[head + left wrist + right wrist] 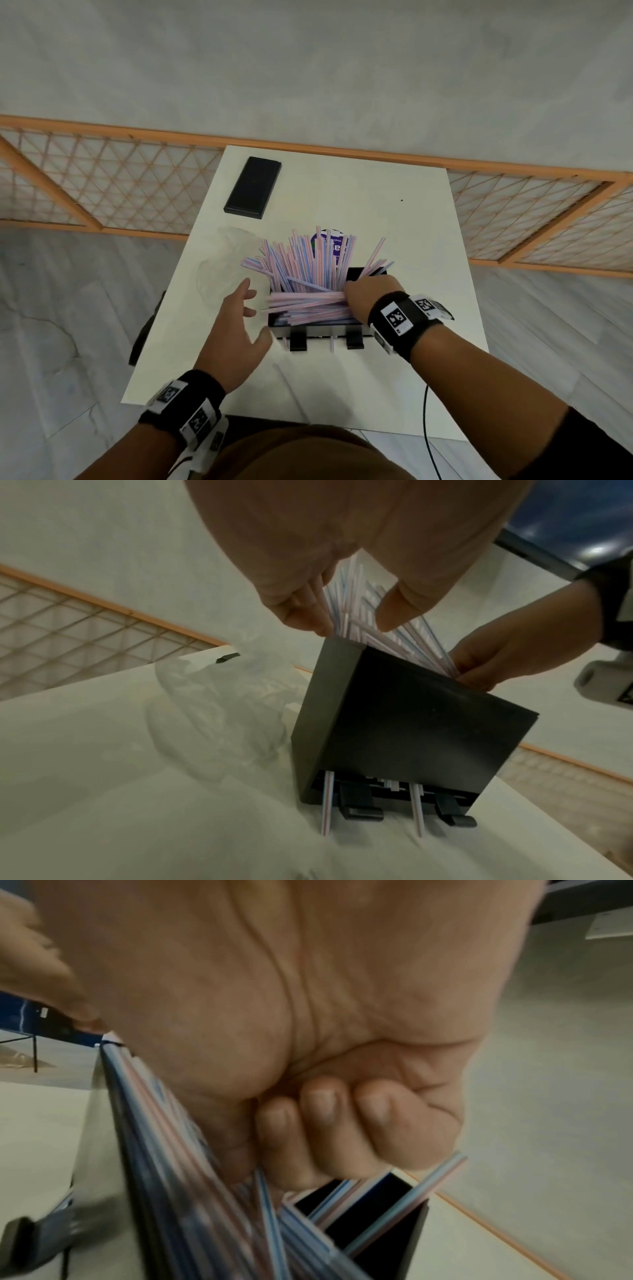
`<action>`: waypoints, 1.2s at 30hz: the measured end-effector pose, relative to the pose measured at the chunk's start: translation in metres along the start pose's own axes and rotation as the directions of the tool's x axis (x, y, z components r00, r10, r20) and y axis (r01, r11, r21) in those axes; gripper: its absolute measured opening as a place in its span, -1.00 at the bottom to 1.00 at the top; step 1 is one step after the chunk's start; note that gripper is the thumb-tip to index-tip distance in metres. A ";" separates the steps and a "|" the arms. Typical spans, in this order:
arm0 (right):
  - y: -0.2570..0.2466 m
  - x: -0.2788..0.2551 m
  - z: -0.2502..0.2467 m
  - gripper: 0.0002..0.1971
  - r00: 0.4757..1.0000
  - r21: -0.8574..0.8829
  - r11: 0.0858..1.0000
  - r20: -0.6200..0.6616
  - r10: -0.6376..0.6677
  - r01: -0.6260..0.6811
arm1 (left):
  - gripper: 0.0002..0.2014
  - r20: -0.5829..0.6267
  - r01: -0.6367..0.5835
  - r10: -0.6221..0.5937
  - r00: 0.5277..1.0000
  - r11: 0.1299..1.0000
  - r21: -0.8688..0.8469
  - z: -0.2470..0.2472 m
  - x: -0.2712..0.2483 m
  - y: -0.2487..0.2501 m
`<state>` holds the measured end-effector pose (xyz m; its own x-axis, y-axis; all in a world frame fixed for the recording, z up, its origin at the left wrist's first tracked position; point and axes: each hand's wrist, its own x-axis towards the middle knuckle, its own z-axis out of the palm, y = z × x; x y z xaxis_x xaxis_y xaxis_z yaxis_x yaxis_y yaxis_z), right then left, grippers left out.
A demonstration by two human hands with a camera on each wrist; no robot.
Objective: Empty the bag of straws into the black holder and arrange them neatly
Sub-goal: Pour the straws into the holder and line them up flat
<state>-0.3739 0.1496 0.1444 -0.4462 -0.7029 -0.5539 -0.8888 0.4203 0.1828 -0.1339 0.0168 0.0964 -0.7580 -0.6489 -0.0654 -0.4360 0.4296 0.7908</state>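
The black holder (322, 325) stands near the middle of the white table (394, 222), stuffed with pink and blue striped straws (301, 263) that fan upward untidily. My right hand (359, 294) grips a bundle of straws lying crosswise over the holder's top; its fingers (325, 1123) are curled round them. My left hand (245, 308) hovers open by the holder's left side, fingers spread. From the left wrist the holder (394, 723) shows two straws (327, 804) poking out of its bottom slot. The clear bag (226, 263) lies crumpled and flat to the left.
A flat black lid (253, 188) lies at the table's far left corner. A purple label card (334, 245) stands behind the straws. A black cable (426, 431) hangs off the near edge. A wooden lattice rail (137, 185) runs behind the table.
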 end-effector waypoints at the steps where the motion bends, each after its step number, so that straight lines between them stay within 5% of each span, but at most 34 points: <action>1: -0.002 -0.001 0.002 -0.76 1.000 0.020 1.000 0.000 -0.003 0.003 | -0.09 -0.009 -0.026 0.026 1.000 1.000 0.010 0.001 0.000 0.004; 6: 0.001 -0.018 0.001 -0.76 0.991 0.183 0.983 -0.133 0.026 -0.001 | -0.11 -0.147 -0.168 0.197 0.969 0.968 0.188 0.008 0.003 0.023; 11: -0.007 -0.069 0.001 -0.79 0.943 0.307 0.949 -0.330 0.040 0.068 | -0.76 -0.250 -0.318 0.356 0.900 0.931 0.181 -0.005 0.005 0.021; 15: -0.014 -0.084 0.019 -0.78 0.931 0.406 0.909 -0.361 0.064 0.095 | -0.94 0.220 -0.518 0.476 0.852 0.826 0.221 -0.008 -0.013 0.009; 19: -0.007 -0.072 0.046 -0.79 0.943 0.531 0.847 -0.287 0.170 0.008 | -0.85 0.692 -0.668 0.287 0.662 0.644 0.372 0.024 -0.028 -0.046; 22: 0.012 -0.058 0.052 -0.76 0.849 0.790 0.610 -0.278 0.450 -0.065 | -0.74 0.780 -0.724 0.141 0.610 0.500 0.475 0.050 -0.025 -0.076; 24: 0.028 -0.048 0.049 -0.50 0.773 0.902 0.428 -0.237 0.589 -0.049 | -0.80 0.805 -0.769 0.111 0.583 0.394 0.503 0.067 -0.021 -0.082; 27: 0.043 -0.027 0.042 -0.32 0.765 0.936 0.351 -0.210 0.610 -0.024 | -0.87 0.814 -0.797 0.117 0.569 0.322 0.511 0.083 -0.015 -0.079; 32: 0.046 0.004 0.031 -0.61 0.845 0.873 0.488 -0.271 0.461 0.013 | -0.69 0.902 -0.814 -0.041 0.430 0.414 0.407 0.084 -0.012 -0.050; 34: 0.043 0.009 0.027 -0.71 0.856 0.835 0.546 -0.328 0.401 0.064 | -0.63 0.899 -0.749 -0.085 0.431 0.521 0.408 0.079 -0.014 -0.028; 36: 0.039 0.013 0.023 -0.75 0.865 0.820 0.564 -0.352 0.358 0.100 | -0.65 0.875 -0.665 -0.051 0.482 0.628 0.403 0.067 -0.013 0.002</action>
<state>-0.4113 0.1703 0.1253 -0.7407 -0.6596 -0.1277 -0.4605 0.6369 -0.6183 -0.1575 0.0681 0.0575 -0.7673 0.2147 -0.6043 0.0348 0.9549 0.2950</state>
